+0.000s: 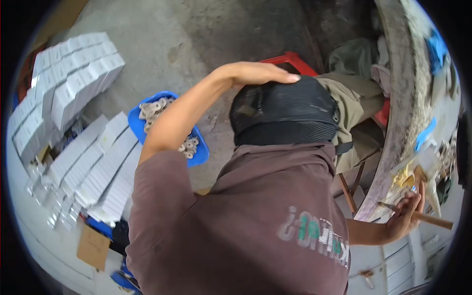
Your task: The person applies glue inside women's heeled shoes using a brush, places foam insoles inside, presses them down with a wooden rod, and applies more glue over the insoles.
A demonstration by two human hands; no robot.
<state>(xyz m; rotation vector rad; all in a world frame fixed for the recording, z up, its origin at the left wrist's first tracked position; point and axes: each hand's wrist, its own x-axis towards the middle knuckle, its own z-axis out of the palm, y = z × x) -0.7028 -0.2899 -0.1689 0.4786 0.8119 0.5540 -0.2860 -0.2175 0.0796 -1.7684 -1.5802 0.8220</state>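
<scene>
My left hand rests on the far edge of a black mesh waist bag worn at my front. The thumb lies along the bag's top, and the fingers pass out of sight behind it, so I see only part of that grip. At the far right, my right hand is closed around a slim wooden-handled tool with a dark, narrow tip; its exact kind is unclear. Beside that hand, on the workbench, lies a yellow crumpled piece next to a pale cone-shaped thing.
A blue basin of beige ring-shaped parts stands on the floor to my left. Stacked white boxes rise beyond it. A rough-edged workbench curves along my right. Part of a red stool shows past the bag.
</scene>
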